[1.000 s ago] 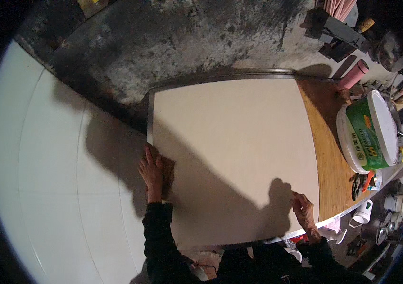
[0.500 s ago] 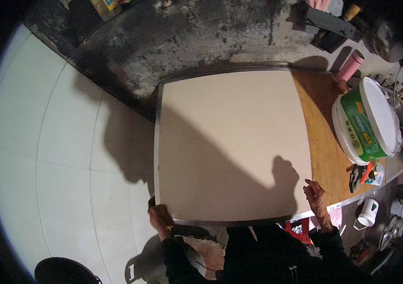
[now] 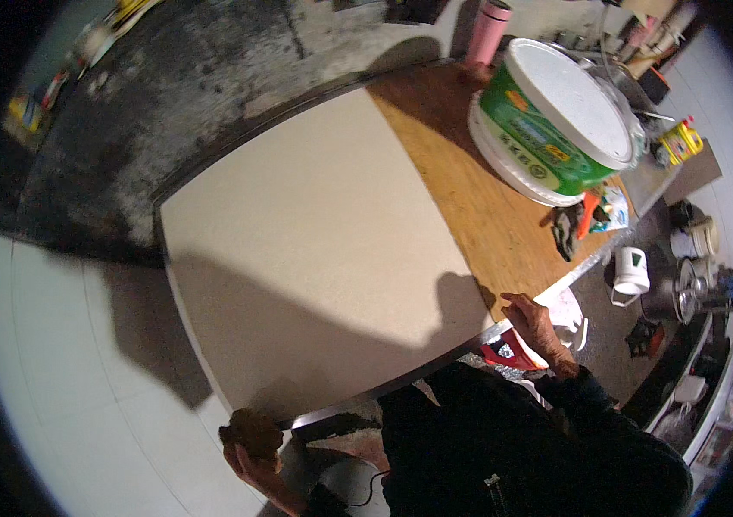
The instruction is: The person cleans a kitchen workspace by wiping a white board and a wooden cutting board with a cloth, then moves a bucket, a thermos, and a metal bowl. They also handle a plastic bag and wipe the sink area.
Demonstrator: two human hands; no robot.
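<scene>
I can't tell whether the left hand grips the board near-left; with the right hand half-curled, seemingly empty, uneven pushing could skew it.

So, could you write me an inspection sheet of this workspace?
Surface: brown wooden tabletop, bare between the panel and the clutter.
Things at hand: pale panel covering the tabletop's left part, partly shadowed.
Clutter: green-and-white tub, pink bottle, orange item, dark crumpled item.
Hands: left hand at the panel's near-left corner, hold unclear; right hand by its near-right corner, fingers bent.
Cables: dark cord below the panel's near edge.
Surroundings: stained wall, pale tiles, white bucket.
</scene>
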